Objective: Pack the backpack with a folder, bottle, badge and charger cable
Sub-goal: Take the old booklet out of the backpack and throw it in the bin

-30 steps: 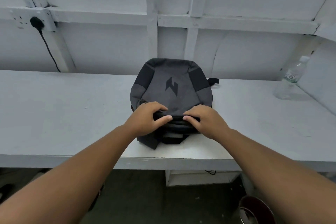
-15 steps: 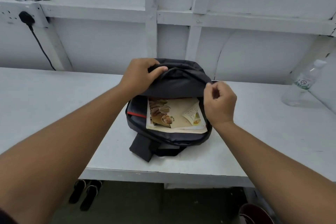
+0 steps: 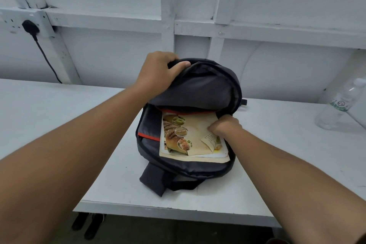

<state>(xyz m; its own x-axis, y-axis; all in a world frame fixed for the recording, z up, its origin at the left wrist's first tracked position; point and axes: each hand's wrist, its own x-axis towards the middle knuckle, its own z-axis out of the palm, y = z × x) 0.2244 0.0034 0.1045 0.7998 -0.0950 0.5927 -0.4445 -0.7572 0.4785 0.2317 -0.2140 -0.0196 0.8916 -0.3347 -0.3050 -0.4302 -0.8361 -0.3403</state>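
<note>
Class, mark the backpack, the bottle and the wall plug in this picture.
backpack [image 3: 198, 89]: head view, inner side of raised flap.
bottle [image 3: 341, 103]: head view, on its label.
wall plug [image 3: 30, 25]: head view, on its black body.

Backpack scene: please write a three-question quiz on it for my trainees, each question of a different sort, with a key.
1. True or false: the bottle is inside the backpack.
2. Fill in: inside the backpack, beneath the right hand, lies a printed ____.
3. Which hand holds the flap up? A. left hand B. right hand C. neither

Key: 1 false, it is on the table; 2 folder; 3 A.
</note>
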